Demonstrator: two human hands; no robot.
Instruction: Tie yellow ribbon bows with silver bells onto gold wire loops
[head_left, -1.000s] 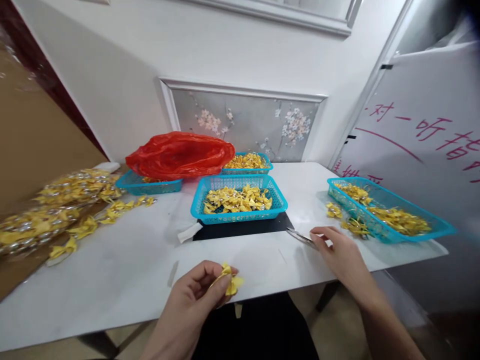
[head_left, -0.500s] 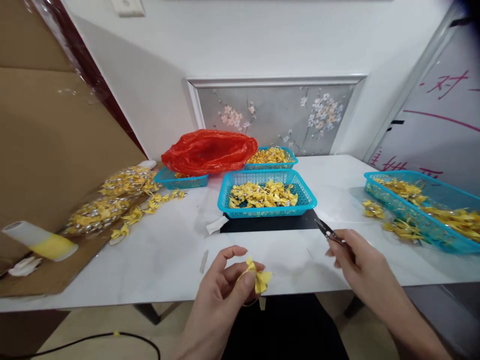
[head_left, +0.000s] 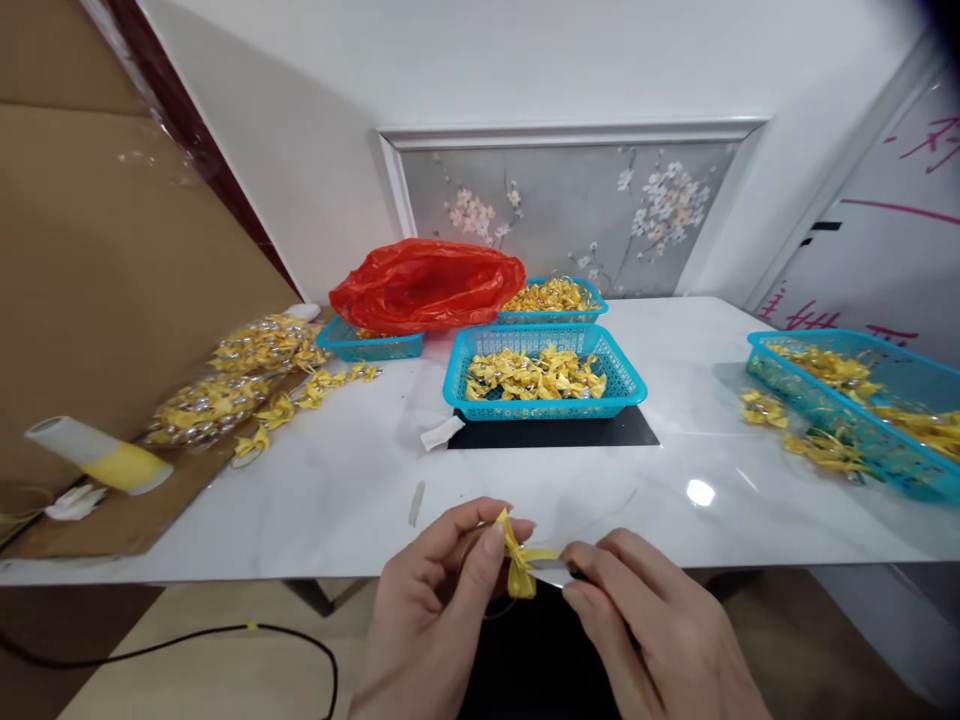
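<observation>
Fingers of the left hand (head_left: 435, 600) are closed in a pinch on a small yellow ribbon bow (head_left: 519, 568), thumb and forefinger pressing its knot, just in front of the near edge of the white table (head_left: 337, 480). The right hand (head_left: 652, 630) has its grip closed around small metal scissors (head_left: 551, 571), and the blade tip touches the bow from the right side; whether the blades are open I cannot tell. Both hands are very close together, almost touching. Behind them, in the middle of the table, stands a blue basket (head_left: 545, 372) full of yellow bows, on a black mat (head_left: 555, 432). Further back a red plastic bag (head_left: 427, 285) lies over another basket. At the right edge a long blue tray (head_left: 862, 400) holds more bows, some beside it
</observation>
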